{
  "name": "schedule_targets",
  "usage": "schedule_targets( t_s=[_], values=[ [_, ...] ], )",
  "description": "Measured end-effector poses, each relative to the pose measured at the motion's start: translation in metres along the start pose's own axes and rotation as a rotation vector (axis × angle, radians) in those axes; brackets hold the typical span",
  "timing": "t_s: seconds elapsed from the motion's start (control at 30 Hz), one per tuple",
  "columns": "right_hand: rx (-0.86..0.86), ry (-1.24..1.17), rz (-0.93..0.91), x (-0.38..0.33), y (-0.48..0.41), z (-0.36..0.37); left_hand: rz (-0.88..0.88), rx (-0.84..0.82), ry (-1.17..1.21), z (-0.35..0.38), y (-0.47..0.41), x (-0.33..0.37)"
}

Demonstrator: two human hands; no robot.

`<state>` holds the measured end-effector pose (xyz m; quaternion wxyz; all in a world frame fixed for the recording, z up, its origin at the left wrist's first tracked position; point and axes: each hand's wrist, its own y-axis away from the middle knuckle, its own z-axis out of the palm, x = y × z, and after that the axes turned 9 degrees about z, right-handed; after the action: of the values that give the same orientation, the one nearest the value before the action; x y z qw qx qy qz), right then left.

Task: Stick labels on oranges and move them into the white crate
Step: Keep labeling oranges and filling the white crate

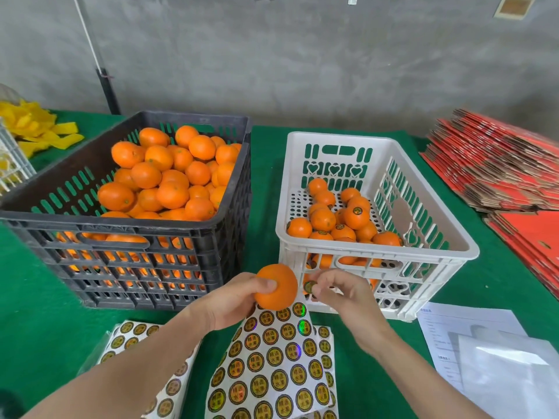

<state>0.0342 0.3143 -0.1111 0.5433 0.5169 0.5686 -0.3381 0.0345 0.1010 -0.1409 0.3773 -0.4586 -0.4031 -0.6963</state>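
Two sheets of round labels (272, 367) lie at the bottom centre of the frame on the green bench (36, 297), close under the hands so each peel is a short reach. Just above them, the left hand (233, 300) grips one orange (276, 287). The right hand (338, 293) pinches a single peeled label (309, 287) just beside it, probably to press it on. Farther back, the white crate (378, 252) at centre right holds labelled oranges (357, 217), and the black crate (127, 228) at centre left holds the unlabelled oranges (169, 176).
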Motion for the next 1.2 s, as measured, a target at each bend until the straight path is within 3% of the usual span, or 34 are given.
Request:
schedule_targets(
  t_s=[0.07, 0.13, 0.3, 0.47, 0.63, 0.73, 0.83, 0.97, 1.07, 1.2],
  values=[
    [-0.193, 0.114, 0.019, -0.017, 0.000, -0.005, 0.011, -0.041, -0.039, 0.000, 0.001, 0.002],
    [-0.274, 0.245, -0.006, -0.030, 0.000, -0.006, 0.013, -0.082, -0.070, 0.001, 0.001, 0.004],
    [-0.315, 0.531, -0.070, -0.045, -0.005, -0.003, 0.011, -0.150, -0.117, 0.005, 0.001, 0.009],
    [-0.294, 0.645, -0.092, -0.048, -0.004, -0.001, -0.002, -0.167, -0.121, 0.009, 0.002, 0.012],
    [-0.145, 0.679, -0.143, -0.045, 0.002, 0.007, 0.008, -0.179, -0.115, 0.013, 0.002, 0.014],
    [-0.082, 0.583, -0.136, -0.041, 0.004, 0.007, 0.004, -0.189, -0.130, 0.013, 0.002, 0.014],
    [-0.135, 0.502, -0.099, -0.037, 0.005, 0.001, 0.001, -0.190, -0.133, 0.014, 0.004, 0.013],
    [-0.342, 0.625, -0.164, -0.034, 0.010, 0.005, 0.015, -0.218, -0.115, 0.012, 0.001, 0.017],
    [-0.229, 0.710, -0.278, -0.036, 0.011, 0.011, 0.011, -0.235, -0.095, 0.009, 0.002, 0.020],
    [-0.063, 0.478, -0.366, -0.074, -0.024, -0.010, -0.032, -0.063, -0.070, -0.004, 0.007, 0.025]
  ],
)
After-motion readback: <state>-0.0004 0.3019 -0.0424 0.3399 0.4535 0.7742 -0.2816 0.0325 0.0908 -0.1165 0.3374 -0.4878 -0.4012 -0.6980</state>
